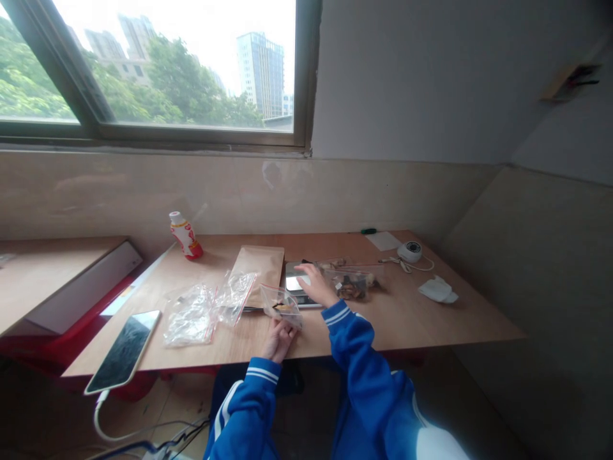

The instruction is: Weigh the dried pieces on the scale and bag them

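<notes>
My left hand (278,340) grips the lower edge of a small clear zip bag (281,306) holding a few dark brown pieces. My right hand (316,285) rests with its fingers apart on the far edge of a flat digital scale (294,281), holding nothing. Just beyond that hand lies a larger clear bag of dried brown pieces (348,282). A kraft paper pouch (258,271) lies to the left of the scale, partly under the small bag. Part of the scale is hidden by my right hand.
Two crumpled clear plastic bags (190,314) lie on the wooden table (431,316) left of my hands. Also there are a cabled smartphone (123,351), a red-and-white bottle (185,236), a round white device (409,252), and a white cloth (437,289).
</notes>
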### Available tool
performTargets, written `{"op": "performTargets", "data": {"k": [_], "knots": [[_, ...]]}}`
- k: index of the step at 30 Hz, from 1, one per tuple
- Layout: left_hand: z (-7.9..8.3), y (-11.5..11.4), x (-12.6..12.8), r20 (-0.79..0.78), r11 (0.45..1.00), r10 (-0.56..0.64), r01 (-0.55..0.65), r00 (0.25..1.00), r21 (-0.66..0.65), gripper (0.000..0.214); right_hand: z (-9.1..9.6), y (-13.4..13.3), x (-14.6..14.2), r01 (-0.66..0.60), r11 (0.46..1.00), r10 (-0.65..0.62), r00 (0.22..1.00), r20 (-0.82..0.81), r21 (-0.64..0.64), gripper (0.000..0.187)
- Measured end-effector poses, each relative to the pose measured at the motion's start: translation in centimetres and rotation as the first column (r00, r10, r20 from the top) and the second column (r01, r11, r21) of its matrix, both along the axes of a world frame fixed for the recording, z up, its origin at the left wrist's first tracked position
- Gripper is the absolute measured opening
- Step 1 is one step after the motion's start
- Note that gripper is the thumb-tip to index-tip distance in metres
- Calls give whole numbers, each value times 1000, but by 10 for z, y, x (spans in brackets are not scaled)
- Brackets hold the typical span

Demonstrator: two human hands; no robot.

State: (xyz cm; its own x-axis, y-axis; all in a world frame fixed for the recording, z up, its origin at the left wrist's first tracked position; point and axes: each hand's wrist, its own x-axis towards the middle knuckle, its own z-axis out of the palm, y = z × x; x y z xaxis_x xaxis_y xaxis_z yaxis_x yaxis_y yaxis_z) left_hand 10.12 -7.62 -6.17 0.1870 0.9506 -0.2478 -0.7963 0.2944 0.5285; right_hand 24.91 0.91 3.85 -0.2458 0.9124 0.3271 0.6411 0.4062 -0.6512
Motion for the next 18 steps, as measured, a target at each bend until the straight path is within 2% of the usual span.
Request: {"op": "performTargets", "data": {"k": [2,4,6,9,12,13,15,18], "knots": [[7,-2,0,-40,999,-41,41,998,-13,61,-8,26,4,182,983,-179,979,101,-19,39],[11,-4,0,-70,998,-51,50,996,-27,64,-16,47,7,252,965,-235,954,187,-71,43],[13,-4,0,-76,998,-44,42,996,-37,67,-23,58,9,270,958,-244,945,216,-100,41],[12,-4,0,-61,999,-32,30,998,-26,70,-31,57,11,294,952,-271,941,200,-91,34],[8,-3,0,-44,1000,-17,16,999,-13,72,-29,46,12,317,945,-303,940,156,-81,27],[6,-2,0,-38,1000,-15,14,999,-12,72,-25,41,11,309,947,-300,949,94,-93,25],[4,-1,0,-25,1000,-21,21,999,-8,71,-14,31,8,224,961,-246,960,-135,-159,27],[3,0,0,-22,1000,-29,29,999,4,68,9,12,0,-79,966,-54,870,-490,-247,34]]}}
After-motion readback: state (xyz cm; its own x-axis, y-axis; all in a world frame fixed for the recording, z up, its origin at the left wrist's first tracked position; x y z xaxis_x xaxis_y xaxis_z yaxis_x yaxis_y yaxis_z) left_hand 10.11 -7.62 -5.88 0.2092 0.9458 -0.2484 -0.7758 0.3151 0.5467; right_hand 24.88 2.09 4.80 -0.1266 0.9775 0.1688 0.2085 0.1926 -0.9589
